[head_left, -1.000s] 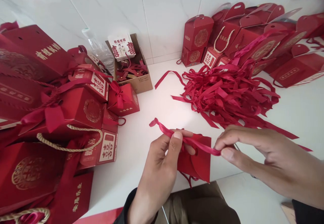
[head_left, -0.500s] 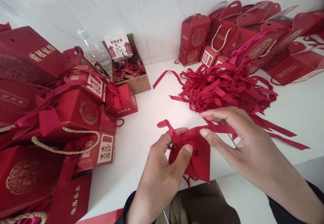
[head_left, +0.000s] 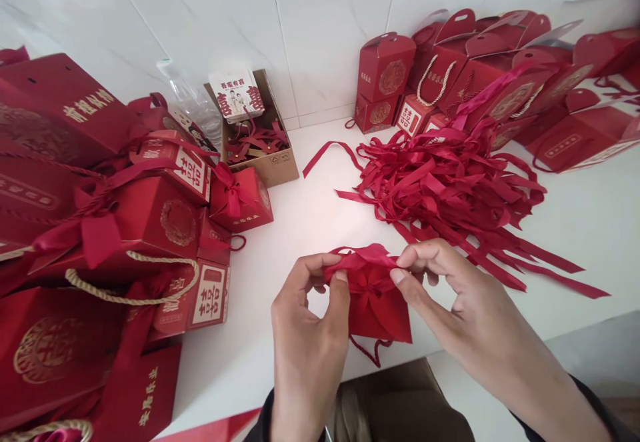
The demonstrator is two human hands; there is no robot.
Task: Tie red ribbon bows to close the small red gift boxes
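A small red gift box (head_left: 380, 315) stands near the table's front edge, its folded top towards me. Red ribbon (head_left: 373, 255) lies over that top, gathered at the middle. My left hand (head_left: 313, 315) pinches the ribbon on the left between thumb and forefinger. On the other side, my right hand (head_left: 445, 289) pinches the ribbon at the box's upper right. A thin dark red cord (head_left: 370, 355) hangs at the near side of the box. Behind my right hand spreads a big heap of loose red ribbons (head_left: 445, 175).
Finished-looking red boxes (head_left: 155, 215) with ribbons and rope handles are piled at the left. An open cardboard box (head_left: 283, 167) holds ribbons and a printed card. More handled red boxes (head_left: 470, 55) line the back right, against a tiled wall (head_left: 330, 29).
My right hand has come left and closed on the ribbon, which stretched out loosely before. My left hand has shifted to the ribbon's left side. The ribbon is now gathered over the box top.
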